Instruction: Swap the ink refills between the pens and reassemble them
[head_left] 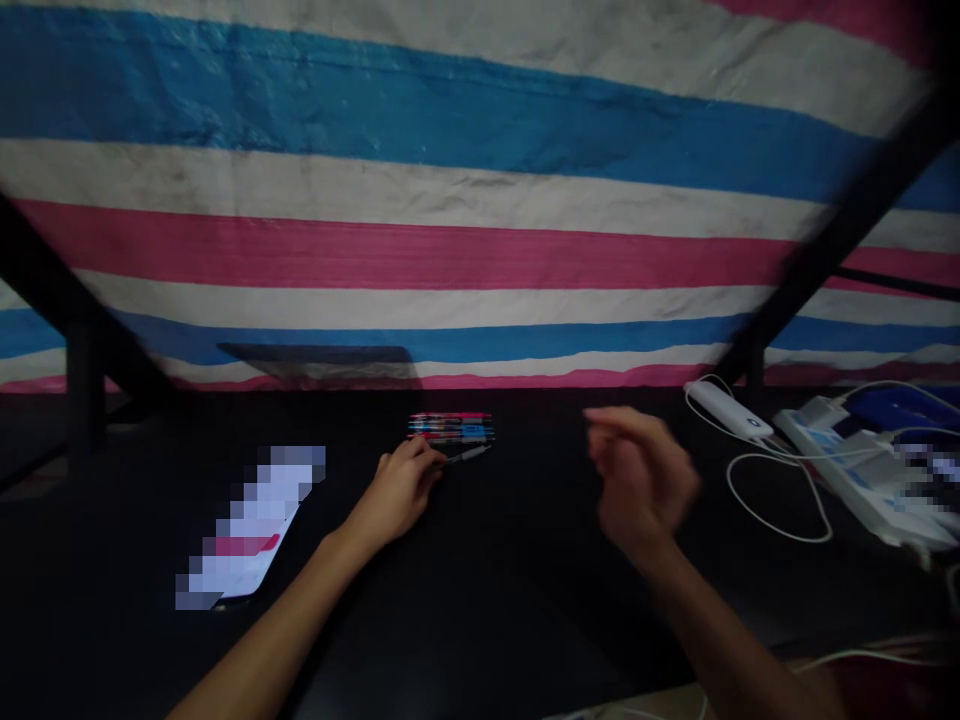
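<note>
A small stack of pens lies side by side on the black surface (525, 610), a red pen (451, 415) at the far edge and a blue pen (474, 429) among those nearer. The left hand (403, 490) rests at their left ends, fingers bent together by a grey pen (471, 454) that lies nearest and slightly askew (whether the fingertips pinch it or only touch it, I cannot tell). The right hand (643, 480) is raised well apart from the pens, fingers bent inward; it is blurred, so I cannot tell whether its fingertips meet.

To the left of the left forearm lies a smartphone (251, 570) with its screen lit (partly pixelated). Over at the right, a white oblong device (727, 409) sits near a white power strip (840, 465), with a white cable (806, 541) looped beside them. Behind everything hangs a striped tarpaulin (450, 255).
</note>
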